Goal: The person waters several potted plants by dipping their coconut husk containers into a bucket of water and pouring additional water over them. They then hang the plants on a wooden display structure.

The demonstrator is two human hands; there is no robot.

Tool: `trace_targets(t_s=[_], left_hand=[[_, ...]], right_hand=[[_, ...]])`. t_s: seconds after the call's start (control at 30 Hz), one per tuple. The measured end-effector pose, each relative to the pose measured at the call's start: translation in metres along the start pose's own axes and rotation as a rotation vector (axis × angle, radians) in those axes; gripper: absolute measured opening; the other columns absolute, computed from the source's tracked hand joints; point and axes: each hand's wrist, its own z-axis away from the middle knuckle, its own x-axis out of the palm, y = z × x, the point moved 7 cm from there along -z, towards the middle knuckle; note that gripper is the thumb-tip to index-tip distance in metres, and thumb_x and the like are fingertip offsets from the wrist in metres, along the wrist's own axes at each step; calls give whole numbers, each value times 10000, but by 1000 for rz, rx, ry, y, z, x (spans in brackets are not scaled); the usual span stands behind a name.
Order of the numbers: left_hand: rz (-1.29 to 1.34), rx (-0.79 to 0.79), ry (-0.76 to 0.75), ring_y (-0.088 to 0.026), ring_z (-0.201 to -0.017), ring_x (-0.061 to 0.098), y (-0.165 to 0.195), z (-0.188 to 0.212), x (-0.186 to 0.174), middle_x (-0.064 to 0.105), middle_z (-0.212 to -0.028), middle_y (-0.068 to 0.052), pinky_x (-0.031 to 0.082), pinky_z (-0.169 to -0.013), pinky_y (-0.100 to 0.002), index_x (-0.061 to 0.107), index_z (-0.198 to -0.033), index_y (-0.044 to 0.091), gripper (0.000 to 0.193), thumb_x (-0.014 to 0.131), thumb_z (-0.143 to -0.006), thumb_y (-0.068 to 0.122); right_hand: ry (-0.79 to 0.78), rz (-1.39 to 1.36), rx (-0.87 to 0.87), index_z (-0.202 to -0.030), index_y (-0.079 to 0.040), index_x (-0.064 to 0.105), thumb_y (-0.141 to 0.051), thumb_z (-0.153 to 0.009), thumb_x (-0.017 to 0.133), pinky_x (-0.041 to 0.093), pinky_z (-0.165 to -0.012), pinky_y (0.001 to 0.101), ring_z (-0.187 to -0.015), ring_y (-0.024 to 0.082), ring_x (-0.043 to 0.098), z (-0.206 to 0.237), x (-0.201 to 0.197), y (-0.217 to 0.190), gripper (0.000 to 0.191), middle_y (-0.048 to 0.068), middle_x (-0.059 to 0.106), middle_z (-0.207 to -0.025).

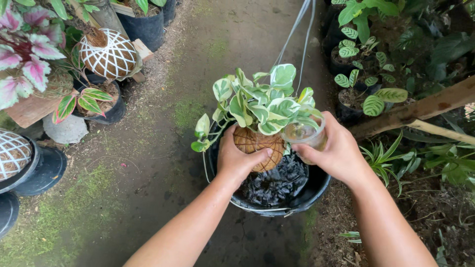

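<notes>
My left hand (237, 159) grips a brown fibre ball (258, 144) bound with thin string. A plant with green and white leaves (262, 101) grows from its top. My right hand (335, 153) holds a small clear plastic cup (305, 134) tilted against the ball's right side, under the leaves. Both are held over a black pot (297, 199) filled with dark, wet soil. Thin hanging cords (296, 30) rise from the plant toward the top of the view.
Another string-wrapped ball (110, 54) and pink-leaved plants (24, 54) stand at the left, with black pots (42, 170) below. Potted striped-leaf plants (361, 74) and a wooden pole (420, 106) are at the right. The ground is mossy concrete (163, 163).
</notes>
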Motion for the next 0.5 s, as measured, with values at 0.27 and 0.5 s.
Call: trace_targets(t_s=[0.27, 0.5], left_hand=[[-183, -78, -6, -347, -1297, 513, -1, 8, 13, 493, -1395, -226, 435, -1078, -447, 401, -1504, 47, 1182, 961, -529, 411], [-198, -116, -16, -350, -1286, 530, -8, 6, 17, 503, -1377, -221, 451, -1071, -442, 424, -1478, 46, 1157, 958, -528, 434]], right_hand=[[66, 503, 59, -1149, -76, 668, -425, -678, 847, 567, -717, 436, -860, 315, 721, 9, -19, -50, 613, 114, 720, -992], [99, 671, -59, -1166, -139, 701, -484, -682, 847, 565, -660, 451, -833, 315, 710, 7, -20, -77, 612, 79, 692, -983]])
